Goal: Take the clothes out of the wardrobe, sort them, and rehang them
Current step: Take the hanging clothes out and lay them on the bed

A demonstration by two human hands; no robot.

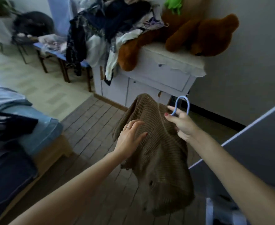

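Head view: our right hand [181, 125] pinches the pale blue plastic hanger hook [183, 105] carrying the brown ribbed knit sweater [159, 153] above the wooden floor [91, 127], left hand [131, 137] open against it; a loosened pinch risks slippage.

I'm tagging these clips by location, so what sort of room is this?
Most likely a bedroom in a home: a bed with blue bedding at the left, a white cabinet heaped with clothes, and a brown teddy bear on top.
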